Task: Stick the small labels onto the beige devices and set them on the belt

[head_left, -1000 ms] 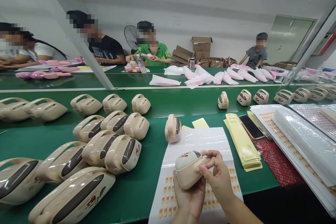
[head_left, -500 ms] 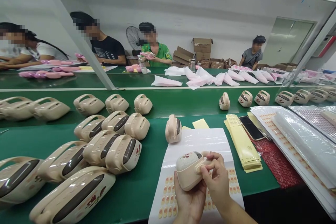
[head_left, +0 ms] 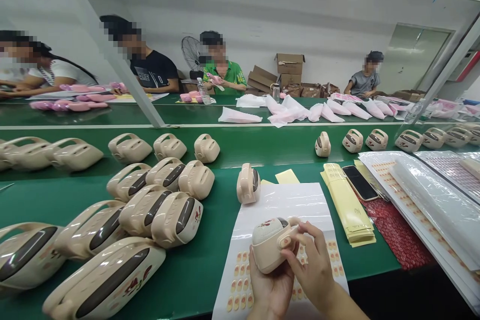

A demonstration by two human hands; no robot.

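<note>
A cream portable speaker (head_left: 268, 250) with a mesh front and a carry handle rests tilted in my left hand (head_left: 272, 285), whose fingers cup it from below. On the handle's round side hub sits a small oval sticker (head_left: 285, 242) with an orange-red mark. My right hand (head_left: 313, 262) is closed at that side, thumb and index finger touching the speaker around the hub and handle. Beneath both hands lies a white sticker sheet (head_left: 243, 240) with rows of similar oval stickers, partly covered by my hands.
Another cream speaker (head_left: 248, 184) stands at the sheet's far edge. Several more speakers (head_left: 176, 220) crowd the left. On the right are yellow paper strips (head_left: 348, 205), a phone (head_left: 360, 183), red bubble wrap (head_left: 397, 235) and stacked sheets (head_left: 431, 200). Co-workers sit across the green belt (head_left: 262, 145).
My right fingers have shifted slightly off the handle hub, so the oval sticker on it now shows. The speaker stays in my left hand.
</note>
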